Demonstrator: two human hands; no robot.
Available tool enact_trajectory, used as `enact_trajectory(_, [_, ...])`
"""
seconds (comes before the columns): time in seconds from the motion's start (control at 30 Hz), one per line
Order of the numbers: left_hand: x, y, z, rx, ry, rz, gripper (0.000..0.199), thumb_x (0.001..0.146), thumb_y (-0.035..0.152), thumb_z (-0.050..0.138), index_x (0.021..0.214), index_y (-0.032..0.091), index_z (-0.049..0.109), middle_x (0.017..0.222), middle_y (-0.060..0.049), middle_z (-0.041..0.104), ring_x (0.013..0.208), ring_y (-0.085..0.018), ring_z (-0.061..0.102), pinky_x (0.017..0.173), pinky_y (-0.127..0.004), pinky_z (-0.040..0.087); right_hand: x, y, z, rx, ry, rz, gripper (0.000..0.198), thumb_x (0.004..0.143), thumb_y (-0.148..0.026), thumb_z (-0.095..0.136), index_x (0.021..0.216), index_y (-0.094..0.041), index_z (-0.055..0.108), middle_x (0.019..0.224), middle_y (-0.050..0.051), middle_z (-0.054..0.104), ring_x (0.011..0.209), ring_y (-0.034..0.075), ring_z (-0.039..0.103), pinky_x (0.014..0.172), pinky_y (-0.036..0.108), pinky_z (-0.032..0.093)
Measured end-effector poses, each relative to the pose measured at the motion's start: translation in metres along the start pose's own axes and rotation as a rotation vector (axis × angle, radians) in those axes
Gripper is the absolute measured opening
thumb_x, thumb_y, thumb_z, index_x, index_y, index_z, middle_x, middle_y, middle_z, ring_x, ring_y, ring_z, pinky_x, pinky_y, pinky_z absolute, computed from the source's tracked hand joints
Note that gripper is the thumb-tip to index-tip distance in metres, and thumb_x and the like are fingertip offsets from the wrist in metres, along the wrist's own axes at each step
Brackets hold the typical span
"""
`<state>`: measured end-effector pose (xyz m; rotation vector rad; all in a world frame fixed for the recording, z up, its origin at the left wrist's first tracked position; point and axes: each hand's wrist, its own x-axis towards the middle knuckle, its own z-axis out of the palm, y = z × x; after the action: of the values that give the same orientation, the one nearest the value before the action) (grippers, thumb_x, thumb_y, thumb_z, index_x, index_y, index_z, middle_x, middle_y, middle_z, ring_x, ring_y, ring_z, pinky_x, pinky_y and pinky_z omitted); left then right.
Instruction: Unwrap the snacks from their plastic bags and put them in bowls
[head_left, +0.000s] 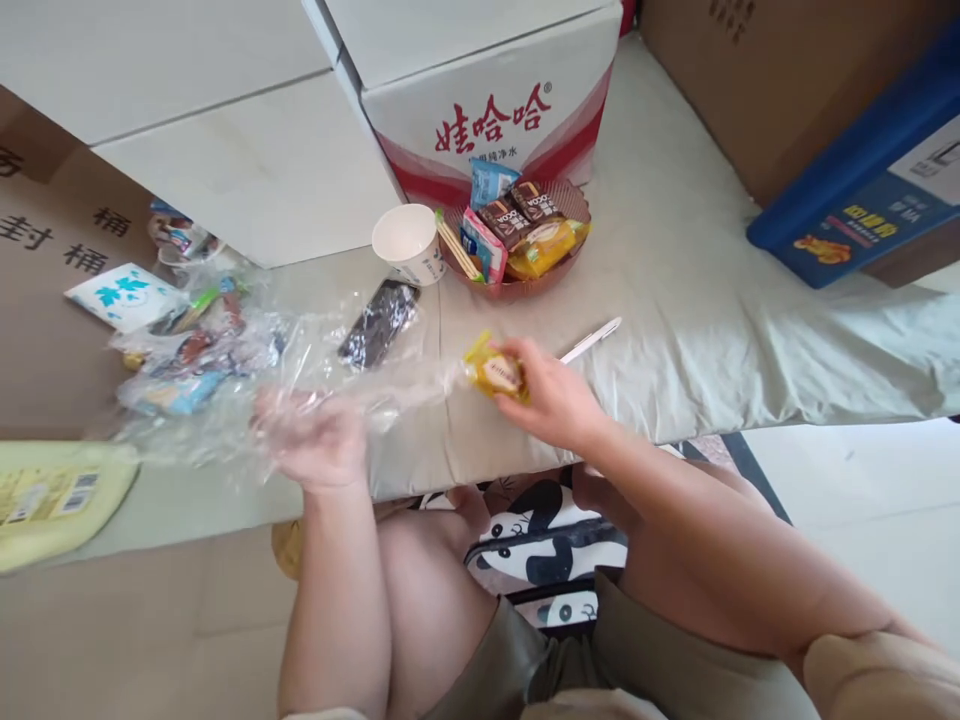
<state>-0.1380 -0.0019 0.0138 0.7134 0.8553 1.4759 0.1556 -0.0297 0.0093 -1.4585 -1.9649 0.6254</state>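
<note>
My right hand (556, 396) grips a small yellow snack packet (501, 374) above the cloth, close to the white pen (591, 340). The fingers of my left hand (319, 440) are curled on a clear plastic bag (300, 350), partly seen through its film. The bag spreads to the left, with several colourful snack packets in it, and its film reaches toward the yellow packet. A black phone (379, 324) lies partly under the film. Behind the right hand, a brown bowl (517, 288) holds cocoa packets (525, 212) and other wrapped snacks.
A white paper cup (407, 240) stands left of the bowl. Cartons (491, 125) line the back. A blue box (855, 200) is at the right, and a pale green pack (56, 500) lies at the left edge. The cloth-covered surface (675, 300) ends before my knees.
</note>
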Motion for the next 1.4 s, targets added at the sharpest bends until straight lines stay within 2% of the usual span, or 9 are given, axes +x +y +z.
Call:
enact_trajectory(0.17, [0.005,-0.016,0.035,-0.129,0.327,-0.087,0.033,0.071,0.037,0.056,0.056,0.021,0.032,0.048,0.003,0.031,0.045,-0.013,0.036,0.053,-0.029,0.044,0.037,0.012,-0.025,0.061,0.417,0.084,0.018,0.087,-0.036,0.060,0.100,-0.023,0.056,0.095,0.008,0.063,0.092,0.024,0.061,0.078,0.037,0.052])
enact_trajectory(0.37, [-0.002,-0.018,0.061,-0.069,0.155,-0.182,0.032,0.069,0.036,0.058,0.058,0.021,0.032,0.049,0.005,0.024,0.046,-0.011,0.028,0.057,-0.030,0.044,0.068,0.009,-0.044,0.269,0.526,-0.082,0.039,0.103,-0.045,0.039,0.136,-0.028,0.052,0.133,0.013,0.061,0.128,0.028,0.058,0.102,0.047,0.051])
enact_trajectory(0.67, [-0.018,-0.032,0.051,0.066,-0.220,-0.329,0.062,0.053,0.071,0.078,0.063,0.025,0.038,0.045,0.010,0.017,0.041,-0.010,0.024,0.048,-0.033,0.036,0.011,0.006,-0.010,0.267,-0.068,-0.446,0.026,0.088,-0.042,0.064,0.107,-0.024,0.067,0.149,0.014,0.056,0.148,0.034,0.042,0.117,0.057,0.039])
enact_trajectory(0.9, [0.015,-0.030,0.047,-0.036,0.380,-0.127,0.035,0.082,0.029,0.062,0.061,0.022,0.035,0.049,0.008,0.030,0.042,-0.007,0.031,0.058,-0.025,0.047,-0.001,-0.001,-0.012,0.009,0.136,-0.512,0.028,0.091,-0.022,0.058,0.064,-0.024,0.051,0.086,0.005,0.072,0.083,0.021,0.069,0.078,0.038,0.052])
enact_trajectory(1.0, [0.020,-0.034,0.028,0.065,0.574,-0.135,0.026,0.083,0.030,0.057,0.065,0.022,0.040,0.055,0.005,0.042,0.048,-0.009,0.042,0.054,-0.023,0.042,-0.005,-0.002,-0.010,-0.019,-0.008,-0.480,0.028,0.092,-0.018,0.053,0.065,-0.023,0.051,0.094,0.005,0.074,0.074,0.016,0.066,0.063,0.030,0.048])
enact_trajectory(1.1, [0.010,-0.036,0.021,0.332,0.662,0.155,0.017,0.082,0.034,0.062,0.078,0.024,0.050,0.078,0.001,0.058,0.073,-0.012,0.058,0.065,-0.023,0.046,-0.007,-0.001,-0.003,-0.060,-0.243,-0.502,0.024,0.091,-0.017,0.052,0.067,-0.022,0.055,0.094,0.006,0.075,0.085,0.019,0.069,0.066,0.030,0.047])
enact_trajectory(1.23, [-0.015,-0.029,0.031,0.931,0.179,0.495,0.026,0.079,0.039,0.071,0.100,0.025,0.063,0.115,-0.005,0.066,0.115,-0.021,0.060,0.100,-0.034,0.046,-0.008,0.002,0.002,-0.030,-0.342,-0.564,0.024,0.092,-0.021,0.055,0.068,-0.022,0.056,0.098,0.006,0.077,0.106,0.024,0.070,0.085,0.037,0.047])
enact_trajectory(1.33, [-0.030,-0.023,0.037,1.299,-0.375,0.217,0.049,0.077,0.042,0.077,0.121,0.024,0.063,0.120,-0.008,0.069,0.122,-0.027,0.060,0.111,-0.043,0.041,-0.006,0.003,-0.002,-0.026,-0.310,-0.572,0.028,0.091,-0.019,0.051,0.063,-0.021,0.050,0.086,0.004,0.076,0.110,0.024,0.070,0.104,0.043,0.040])
enact_trajectory(1.4, [-0.035,-0.019,0.037,1.432,-0.456,0.045,0.060,0.078,0.037,0.076,0.134,0.024,0.058,0.113,-0.006,0.070,0.113,-0.025,0.064,0.107,-0.043,0.044,-0.005,0.003,-0.007,-0.084,-0.320,-0.521,0.029,0.089,-0.017,0.047,0.061,-0.021,0.044,0.064,0.001,0.065,0.084,0.020,0.071,0.107,0.043,0.037])
